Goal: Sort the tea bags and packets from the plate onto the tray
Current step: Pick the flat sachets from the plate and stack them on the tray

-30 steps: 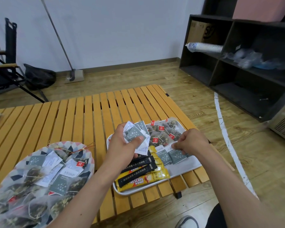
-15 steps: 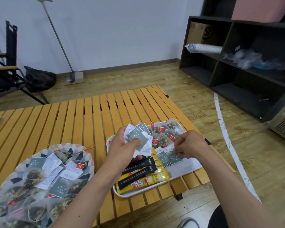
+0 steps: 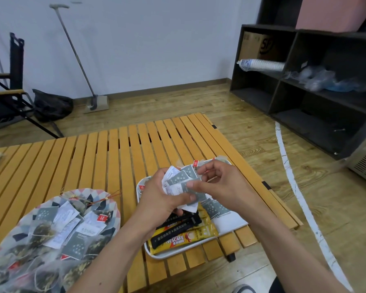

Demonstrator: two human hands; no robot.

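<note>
While left hand (image 3: 159, 199) grips packets (image 3: 178, 179), right hand (image 3: 220, 185) pinches one, both half-hiding tray (image 3: 230, 221); plate (image 3: 80, 193) beside.

Bare forearms (image 3: 114, 246) — a dark trouser leg (image 3: 279, 286) and grey shoe (image 3: 242, 289) below.

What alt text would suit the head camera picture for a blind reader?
A person's left hand grips a fan of grey packets over a white tray while the right hand pinches one. A patterned plate of tea bags sits left of it.
</note>
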